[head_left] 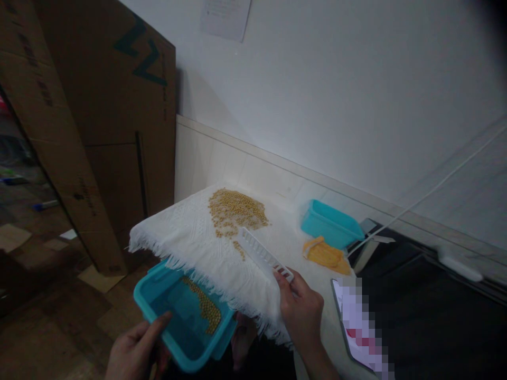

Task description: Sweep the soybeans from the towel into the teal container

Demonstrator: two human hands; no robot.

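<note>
The right hand (300, 303), low and right of centre, has its fingers closed on the near end of a white rack (263, 252). The rack's long axis runs from that hand up and leftward, its far end pointing at the loose beans (237, 206) on the white cloth (190, 227), mid-frame. A few beans trail along its left side near the tip.

The left hand (137, 340), at the bottom left, grasps the rim of a teal tub (148, 309), thumb on top; its other fingers are mostly hidden. The tub sits below the cloth's fringe, its long axis slanting from upper left to lower right, with more beans along its right side. The fringe covers part of its far edge.

A brown box (103, 95) at the upper left bears a green zigzag mark; its small print is unreadable. Faint lines on the paper (225, 18), cut off by the top edge, cannot be read either. At the lower right, pixelation hides most of a flat panel (348, 322). A second tub (330, 224) and a yellow rag (327, 256) lie right of centre.
</note>
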